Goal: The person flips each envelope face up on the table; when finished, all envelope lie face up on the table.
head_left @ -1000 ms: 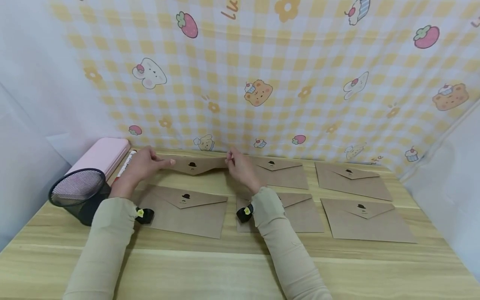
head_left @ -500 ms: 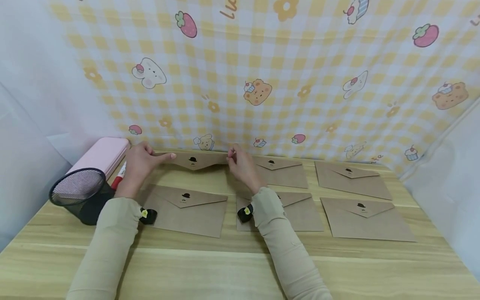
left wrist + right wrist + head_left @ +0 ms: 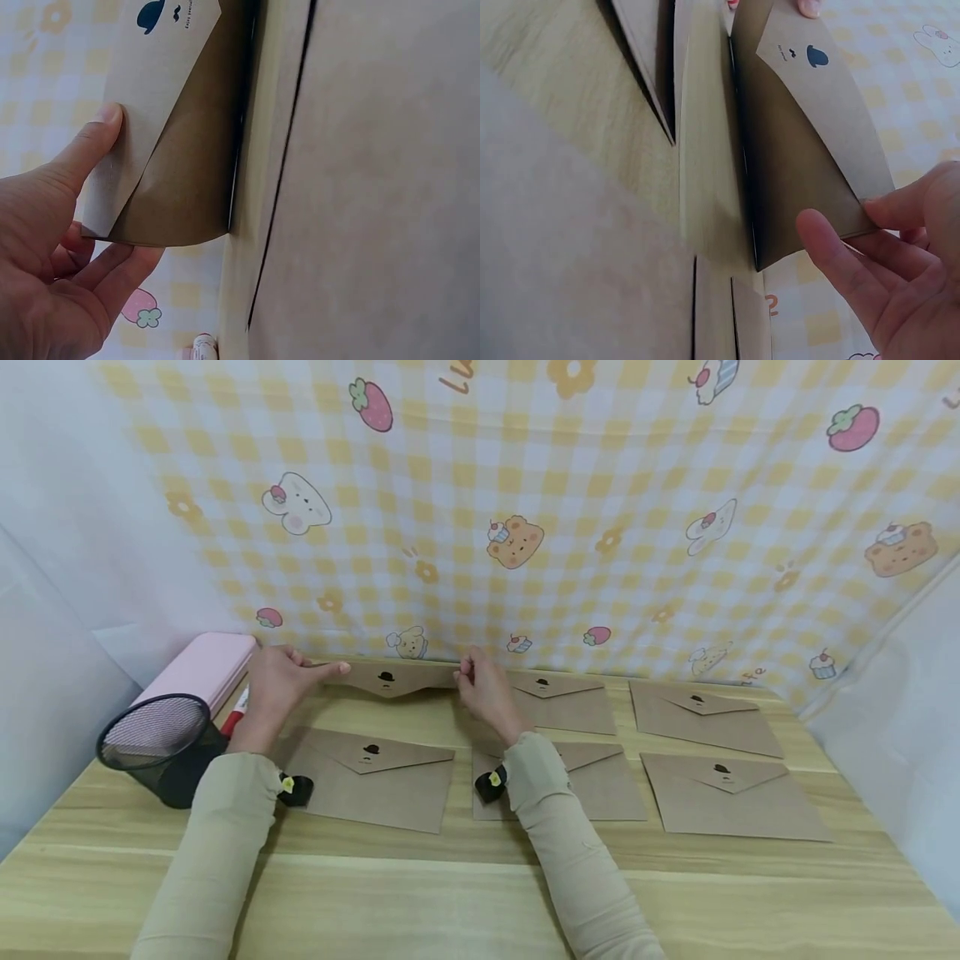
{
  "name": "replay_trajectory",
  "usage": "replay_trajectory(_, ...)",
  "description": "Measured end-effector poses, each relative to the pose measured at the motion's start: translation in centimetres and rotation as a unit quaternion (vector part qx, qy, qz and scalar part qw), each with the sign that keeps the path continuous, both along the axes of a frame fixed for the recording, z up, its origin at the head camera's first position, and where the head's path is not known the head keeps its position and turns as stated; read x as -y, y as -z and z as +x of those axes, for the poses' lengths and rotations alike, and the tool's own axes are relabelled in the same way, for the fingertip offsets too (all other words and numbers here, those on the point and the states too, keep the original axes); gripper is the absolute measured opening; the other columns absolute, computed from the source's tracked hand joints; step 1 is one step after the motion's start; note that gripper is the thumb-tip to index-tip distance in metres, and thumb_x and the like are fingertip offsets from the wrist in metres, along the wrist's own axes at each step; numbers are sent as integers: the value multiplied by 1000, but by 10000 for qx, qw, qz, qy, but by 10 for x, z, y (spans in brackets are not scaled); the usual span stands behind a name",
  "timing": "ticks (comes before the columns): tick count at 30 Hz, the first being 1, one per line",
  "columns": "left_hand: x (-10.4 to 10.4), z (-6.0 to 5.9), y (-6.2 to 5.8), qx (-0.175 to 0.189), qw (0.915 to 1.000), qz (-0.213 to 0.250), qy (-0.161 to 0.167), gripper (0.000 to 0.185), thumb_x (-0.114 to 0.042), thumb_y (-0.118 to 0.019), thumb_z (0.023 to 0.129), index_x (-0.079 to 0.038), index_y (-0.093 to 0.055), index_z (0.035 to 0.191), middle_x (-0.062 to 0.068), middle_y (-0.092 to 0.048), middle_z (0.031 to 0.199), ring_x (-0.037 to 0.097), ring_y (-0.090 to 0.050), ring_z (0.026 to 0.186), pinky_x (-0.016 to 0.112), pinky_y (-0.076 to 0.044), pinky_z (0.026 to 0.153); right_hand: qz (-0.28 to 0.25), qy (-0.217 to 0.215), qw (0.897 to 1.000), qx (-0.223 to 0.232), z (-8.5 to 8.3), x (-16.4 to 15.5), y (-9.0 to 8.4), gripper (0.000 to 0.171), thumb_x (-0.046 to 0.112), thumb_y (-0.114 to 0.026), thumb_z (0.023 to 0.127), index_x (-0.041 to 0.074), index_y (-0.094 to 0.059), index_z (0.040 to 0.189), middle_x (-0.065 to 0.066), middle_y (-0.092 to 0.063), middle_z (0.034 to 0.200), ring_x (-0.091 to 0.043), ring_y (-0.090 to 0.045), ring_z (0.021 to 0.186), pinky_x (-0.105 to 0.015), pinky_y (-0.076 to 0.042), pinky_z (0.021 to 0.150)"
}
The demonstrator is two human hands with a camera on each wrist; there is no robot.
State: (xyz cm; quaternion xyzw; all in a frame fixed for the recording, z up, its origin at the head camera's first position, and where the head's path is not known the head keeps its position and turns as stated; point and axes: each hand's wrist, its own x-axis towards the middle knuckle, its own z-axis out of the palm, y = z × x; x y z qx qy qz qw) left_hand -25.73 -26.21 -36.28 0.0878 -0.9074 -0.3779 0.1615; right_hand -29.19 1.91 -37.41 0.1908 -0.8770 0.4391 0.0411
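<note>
A brown kraft envelope (image 3: pixel 393 677) with a small black hat mark stands tilted on its long edge at the back of the wooden table (image 3: pixel 450 893). My left hand (image 3: pixel 281 681) pinches its left end (image 3: pixel 142 150), thumb on the flap and fingers behind. My right hand (image 3: pixel 480 685) pinches its right end (image 3: pixel 817 142) the same way. The envelope's lower edge meets the table by the checked backdrop.
Several more kraft envelopes (image 3: pixel 375 777) (image 3: pixel 731 793) lie flat in two rows. A black mesh cup (image 3: pixel 157 747) stands at the left, with a pink case (image 3: pixel 202 668) and a red-tipped marker (image 3: pixel 236 714) beside it. A checked cartoon cloth (image 3: pixel 525 510) closes the back.
Both hands have carried the envelope slightly farther back toward the backdrop and tipped it more upright. The other envelopes lie as before.
</note>
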Motion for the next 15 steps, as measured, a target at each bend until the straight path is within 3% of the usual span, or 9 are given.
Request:
replay_trajectory(2,0,0,0,-8,10000,32,-9,65,-53,-79,64,-8,-34,51,-4,-26,45,14,-23,48,29,-41,73,-25,15,10000,91,0,0,0,14,4,-54,92,6,-43,83,-6,-53,72,-15,-54,50,-24,-42,42)
replay_trajectory(4,1,-1,0,-32,10000,82,-5,65,-53,-80,63,-7,-36,50,-3,-28,44,16,-27,49,33,-30,99,-67,26,9999,144,0,1,-1,14,3,-54,92,5,-44,83,-8,-53,72,-15,-54,50,-25,-43,42)
replay_trajectory(5,0,-1,0,-53,9999,96,1,64,-53,-80,63,-7,-36,50,-3,-29,43,17,-28,49,35,-18,107,-94,30,9998,148,0,1,-1,14,3,-54,93,5,-44,84,-8,-53,72,-16,-55,50,-25,-43,42)
replay_trajectory(6,0,-1,0,-64,9999,118,7,65,-52,-80,63,-7,-37,50,-2,-29,43,18,-28,48,37,-12,109,-125,45,9998,121,0,1,-1,13,3,-53,93,5,-44,84,-9,-54,73,-15,-55,51,-25,-44,43)
replay_trajectory(8,-1,-1,-1,-127,9999,74,-1,65,-52,-79,64,-7,-36,48,-2,-29,42,17,-28,46,37,-9,110,-256,64,9996,22,0,1,-2,11,3,-52,93,5,-44,86,-11,-56,76,-16,-55,53,-25,-45,45)
replay_trajectory(10,-2,-1,-2,-163,9999,41,-40,64,-53,-79,65,-7,-37,47,-3,-29,41,15,-26,44,33,-34,95,-384,111,9990,-208,-1,2,-2,10,2,-52,93,5,-45,87,-12,-58,79,-16,-55,57,-25,-47,47)
replay_trajectory(11,-3,-1,-3,-212,9998,26,-52,63,-53,-78,66,-7,-38,47,-3,-30,41,14,-26,43,30,-40,83,-408,148,9984,-368,-1,2,-2,9,2,-52,93,6,-46,87,-11,-59,81,-16,-55,60,-24,-47,50)
replay_trajectory(13,-5,-1,-6,-315,9995,-8,-74,61,-52,-78,67,-5,-41,51,-3,-32,43,13,-28,44,28,-41,59,-528,155,9965,-628,-2,1,-2,8,1,-52,93,6,-48,88,-11,-61,86,-18,-58,66,-24,-49,54)
replay_trajectory(15,-6,0,-7,-402,9991,-4,-100,58,-50,-78,69,-4,-44,57,-1,-35,48,14,-30,47,29,-26,45,-610,146,9946,-824,-1,1,-2,6,0,-53,92,6,-51,90,-10,-63,92,-19,-62,76,-24,-51,60)
